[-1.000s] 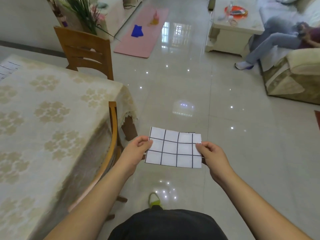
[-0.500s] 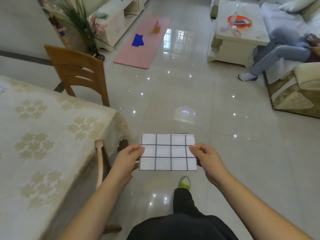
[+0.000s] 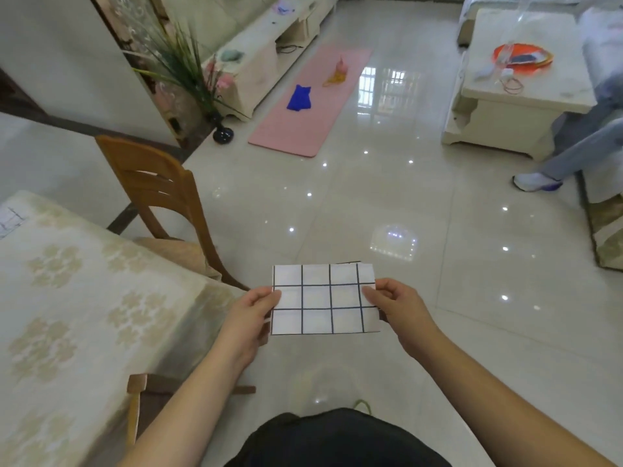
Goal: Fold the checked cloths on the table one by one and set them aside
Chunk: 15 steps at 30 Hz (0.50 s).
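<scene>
Lower centre of frame: one checked cloth (image 3: pixel 323 298), already folded to a small flat rectangle, held in the air over the floor, to the right of the table (image 3: pixel 84 315) and not touching it. Left hand (image 3: pixel 251 310) pinches the cloth's left edge, thumb on top; right hand (image 3: pixel 397 306) pinches the right edge, thumb on top, fingers curled beneath. Both hands grasping the cloth, neither released.

Step in hand, as I judge it: finishing the fold or carrying the packet to be set aside. To do it well, keep both pinches level so the layers stay aligned; a dark sliver at the top right edge suggests an under-layer peeking out, so square that corner first. If one more fold is wanted, bring the two short edges together, matching grid lines. Then lay it flat on the table, pressing the crease before letting go, so it does not spring open.

Count, near to far: hands, two. Checked cloths, one in the hands; a possible second, only a grid-marked corner at the frame's left edge on the table (image 3: pixel 10 219), too cropped to be sure. Wooden chairs, two: one (image 3: pixel 138 399) at lower left, one (image 3: pixel 161 193) at middle left. Pink mat (image 3: pixel 310 106), one, upper centre
</scene>
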Available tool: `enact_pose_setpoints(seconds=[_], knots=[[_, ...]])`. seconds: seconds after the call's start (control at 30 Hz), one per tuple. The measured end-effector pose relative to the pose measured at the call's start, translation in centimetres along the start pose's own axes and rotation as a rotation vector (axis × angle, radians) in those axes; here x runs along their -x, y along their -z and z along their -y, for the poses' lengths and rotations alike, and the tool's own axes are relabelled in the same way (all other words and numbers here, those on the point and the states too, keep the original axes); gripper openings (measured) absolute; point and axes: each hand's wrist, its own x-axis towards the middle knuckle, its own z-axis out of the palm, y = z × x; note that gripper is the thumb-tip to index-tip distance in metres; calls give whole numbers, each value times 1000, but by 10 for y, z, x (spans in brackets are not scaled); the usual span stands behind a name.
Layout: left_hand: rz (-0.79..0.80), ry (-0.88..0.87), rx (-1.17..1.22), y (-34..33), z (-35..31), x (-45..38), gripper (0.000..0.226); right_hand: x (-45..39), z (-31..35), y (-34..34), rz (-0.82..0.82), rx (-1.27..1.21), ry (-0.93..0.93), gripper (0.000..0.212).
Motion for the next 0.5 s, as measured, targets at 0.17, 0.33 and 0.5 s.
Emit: enact_pose_setpoints(seconds=[0.17,0.33,0.5], knots=[[-41,-4,18,-10,-20,-34,12,-48,24,-2,41,-15,-11,11],[-96,30,45,2,-36,-84,18,-102,49,-22,85,21,-38,10],[-142,39,128,24,-64,-148,16,-167,80,-58,159,80,-29,15]])
